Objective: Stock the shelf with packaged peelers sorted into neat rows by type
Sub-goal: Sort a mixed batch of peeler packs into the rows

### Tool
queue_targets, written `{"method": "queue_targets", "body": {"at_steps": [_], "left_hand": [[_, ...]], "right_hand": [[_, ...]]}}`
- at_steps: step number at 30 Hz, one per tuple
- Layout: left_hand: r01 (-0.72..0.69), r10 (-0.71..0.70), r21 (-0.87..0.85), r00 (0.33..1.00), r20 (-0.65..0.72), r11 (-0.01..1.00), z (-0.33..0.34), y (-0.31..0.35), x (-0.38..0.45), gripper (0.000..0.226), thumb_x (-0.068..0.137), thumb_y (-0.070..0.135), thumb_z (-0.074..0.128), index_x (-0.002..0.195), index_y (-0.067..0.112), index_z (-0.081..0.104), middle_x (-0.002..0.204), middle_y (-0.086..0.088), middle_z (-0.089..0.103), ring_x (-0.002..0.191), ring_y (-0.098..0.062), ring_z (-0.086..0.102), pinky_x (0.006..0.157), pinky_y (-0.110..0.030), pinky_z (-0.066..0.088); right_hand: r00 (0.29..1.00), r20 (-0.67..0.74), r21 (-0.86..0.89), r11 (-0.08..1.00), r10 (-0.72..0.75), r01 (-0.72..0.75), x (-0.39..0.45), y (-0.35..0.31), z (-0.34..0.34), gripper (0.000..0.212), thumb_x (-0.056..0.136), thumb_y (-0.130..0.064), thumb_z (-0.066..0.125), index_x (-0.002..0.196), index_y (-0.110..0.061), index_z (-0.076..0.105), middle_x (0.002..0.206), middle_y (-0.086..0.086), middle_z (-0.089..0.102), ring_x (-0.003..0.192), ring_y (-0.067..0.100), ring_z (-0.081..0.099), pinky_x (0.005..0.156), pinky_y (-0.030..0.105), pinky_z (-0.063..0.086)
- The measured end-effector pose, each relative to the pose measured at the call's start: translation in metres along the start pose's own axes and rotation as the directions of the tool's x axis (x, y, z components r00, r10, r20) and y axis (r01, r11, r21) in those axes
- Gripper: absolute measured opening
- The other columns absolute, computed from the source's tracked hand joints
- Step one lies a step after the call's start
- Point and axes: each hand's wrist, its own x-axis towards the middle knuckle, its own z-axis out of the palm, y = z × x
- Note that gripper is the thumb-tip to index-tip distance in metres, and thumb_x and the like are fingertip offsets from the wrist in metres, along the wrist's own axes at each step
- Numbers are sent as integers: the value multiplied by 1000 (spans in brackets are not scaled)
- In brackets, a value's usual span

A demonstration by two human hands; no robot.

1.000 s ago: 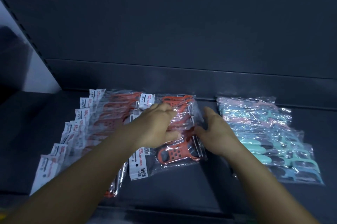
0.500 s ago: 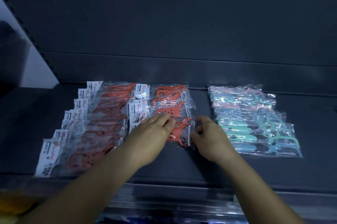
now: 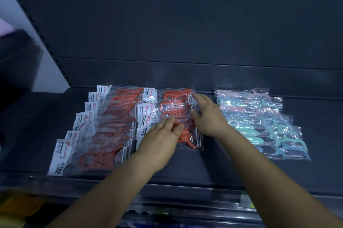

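On the dark shelf (image 3: 185,164) lie three rows of bagged peelers. A long left row of orange peelers (image 3: 100,131) runs front to back with white header cards on its left. A shorter middle row of orange peelers (image 3: 172,109) lies beside it. My left hand (image 3: 161,138) rests flat on that row's front packs, fingers spread. My right hand (image 3: 207,114) presses against the row's right edge, fingers reaching to the back pack. At the right lies a row of teal, pink and blue peelers (image 3: 259,122), untouched.
The shelf's back panel (image 3: 185,23) rises behind the rows. A slotted upright (image 3: 37,29) stands at the left. The shelf's front lip (image 3: 167,196) runs below my forearms, with yellow items (image 3: 14,207) under it at the lower left.
My right hand has slid from the front of the middle orange row toward its back along the right edge. My left hand stays on the front packs. The view has shifted slightly.
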Motion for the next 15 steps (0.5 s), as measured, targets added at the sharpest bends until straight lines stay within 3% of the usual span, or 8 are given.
{"method": "queue_targets", "body": {"at_steps": [3, 8, 12, 15], "left_hand": [[10, -10, 2, 1000, -7, 1000, 0, 2, 0, 69, 93, -2, 43, 151, 17, 10, 158, -12, 6, 146, -29, 8, 117, -38, 14], [8, -8, -9, 1000, -14, 1000, -1, 1, 1, 72, 91, -6, 43, 151, 17, 10, 158, -11, 5, 146, -29, 6, 118, -38, 13], [8, -9, -20, 999, -31, 1000, 1, -1, 1, 66, 93, -2, 44, 150, 16, 16, 158, -10, 5, 146, -26, 6, 117, -37, 14], [7, -8, -21, 999, -42, 1000, 2, -3, 3, 64, 93, 0, 46, 149, 16, 19, 158, -10, 8, 146, -25, 7, 118, -36, 13]], "right_hand": [[994, 97, -109, 992, -57, 68, 20, -2, -2, 56, 98, -30, 36, 150, -30, 15, 159, -4, 15, 144, 28, 13, 118, 40, 15], [979, 203, -219, 973, -30, 75, 30, 6, 1, 48, 98, -33, 30, 145, -27, 29, 149, 3, 34, 135, 30, 29, 112, 46, 26], [980, 196, -171, 984, -20, 54, 21, 12, 3, 42, 99, -30, 32, 138, -22, 44, 137, 7, 40, 129, 30, 34, 111, 37, 27], [991, 125, -123, 990, -46, 62, 26, 11, 0, 40, 99, -28, 35, 136, -20, 46, 144, 6, 34, 132, 29, 30, 111, 32, 24]]}}
